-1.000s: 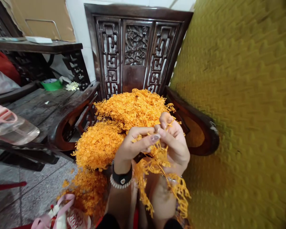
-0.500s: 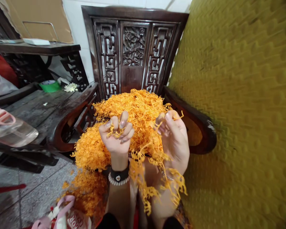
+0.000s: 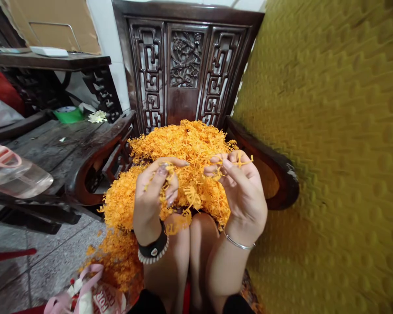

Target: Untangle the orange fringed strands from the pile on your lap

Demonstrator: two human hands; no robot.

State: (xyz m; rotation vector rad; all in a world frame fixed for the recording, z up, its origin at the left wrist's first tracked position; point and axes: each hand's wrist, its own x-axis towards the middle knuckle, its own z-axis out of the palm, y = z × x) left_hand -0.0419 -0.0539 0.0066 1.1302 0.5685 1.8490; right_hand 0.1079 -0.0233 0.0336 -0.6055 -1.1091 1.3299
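Observation:
A large heap of orange, stringy, branched pieces [image 3: 180, 141], plastic in look, lies on the seat of a dark carved wooden chair [image 3: 185, 98]. Over the front of it, my left hand [image 3: 150, 196] curls around some orange branched pieces [image 3: 168, 174], fingers closed. My right hand [image 3: 245, 189] pinches a thin orange branched piece [image 3: 240, 162] between thumb and fingertips. Between the hands a blurred orange strand [image 3: 192, 197] hangs in front of the heap; which hand it belongs to, I cannot tell. My knees [image 3: 201, 226] are below.
To the left, a dark wooden bench [image 3: 42, 146] bears a green tape roll [image 3: 68, 114] and a pale scrap cluster [image 3: 97, 116]. A clear bottle with a pink lid [image 3: 29, 176] stands nearer. More orange pieces [image 3: 121, 257] and a pink-handled bag [image 3: 106, 296] lie low. A yellow textured surface [image 3: 334, 131] rises at right.
My left hand has turned from palm up to thumb side up, its fingers closing around the orange pieces. The long strand below my right hand has swung away from its wrist, toward the middle.

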